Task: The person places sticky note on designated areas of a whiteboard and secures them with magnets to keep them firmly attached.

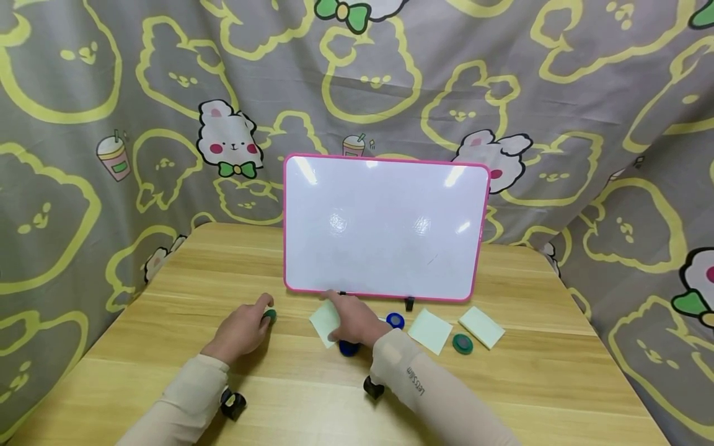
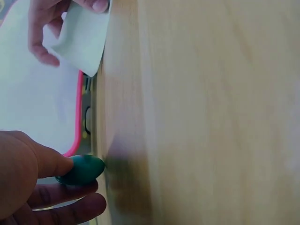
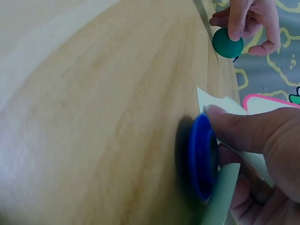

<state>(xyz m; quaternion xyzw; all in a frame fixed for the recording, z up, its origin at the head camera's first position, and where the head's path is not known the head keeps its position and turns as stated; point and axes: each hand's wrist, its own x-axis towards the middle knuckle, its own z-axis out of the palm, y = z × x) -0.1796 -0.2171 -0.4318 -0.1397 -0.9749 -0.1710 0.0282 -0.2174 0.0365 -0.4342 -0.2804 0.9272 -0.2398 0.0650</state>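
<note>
My left hand (image 1: 240, 328) pinches a round green magnet (image 2: 82, 169) between thumb and fingers, low over the left of the table. In the right wrist view this green magnet (image 3: 228, 43) shows its rounded face. My right hand (image 1: 357, 320) pinches a pale green sticky note (image 1: 325, 324), thumb on one face of it, in front of the whiteboard. The left wrist view shows the note (image 2: 85, 37) tilted up, one corner near the tabletop. Just under the right hand lies a blue round magnet (image 3: 202, 157), partly hidden by that hand in the head view.
A pink-framed whiteboard (image 1: 385, 229) stands on small black feet (image 1: 409, 303) at the back. To the right of my right hand lie another blue magnet (image 1: 395, 320), a second note (image 1: 431, 331), a green magnet (image 1: 462, 344) and a thicker note pad (image 1: 482, 327). A patterned curtain (image 1: 167, 124) hangs behind.
</note>
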